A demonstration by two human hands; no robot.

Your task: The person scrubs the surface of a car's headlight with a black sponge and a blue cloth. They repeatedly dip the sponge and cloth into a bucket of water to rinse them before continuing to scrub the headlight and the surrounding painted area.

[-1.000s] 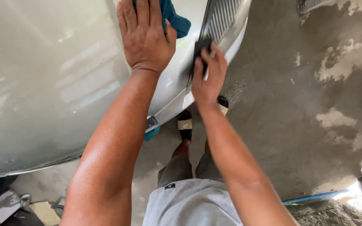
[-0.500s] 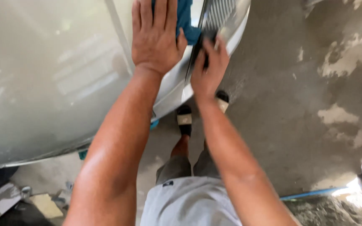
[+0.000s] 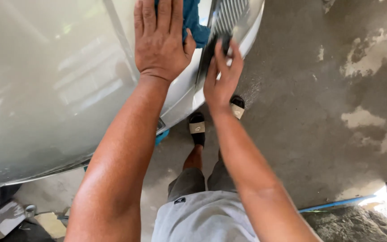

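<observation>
1. Left hand is flat and wide open, palm down on the silver car hood, fingers spread. It isn't gripping anything, but its far edge lies on a blue cloth that pokes out from under the thumb side.

2. Right hand is just beside it, fingers curled around a small dark thing, looks like a sanding pad or sponge, pressed against the edge of the chrome grille where it meets the hood. Too hidden under the fingertips to say exactly what it is.

3. So the work spot is the seam between hood and grille, at the nose of the car, right above the person's feet in black sandals.

4. My take on doing this bit well: keep the flat hand as the brace so the body weight doesn't go through the rubbing hand. Short strokes along the seam, not across it, so the pad doesn't skip onto the paint. Light pressure near the chrome slats.

5. I'd keep the cloth close like that for wiping off residue.

6. Further out: bare concrete floor with pale patches, a blue hose lying near the lower right, and some scraps and clutter at lower left under the car's edge.
</observation>
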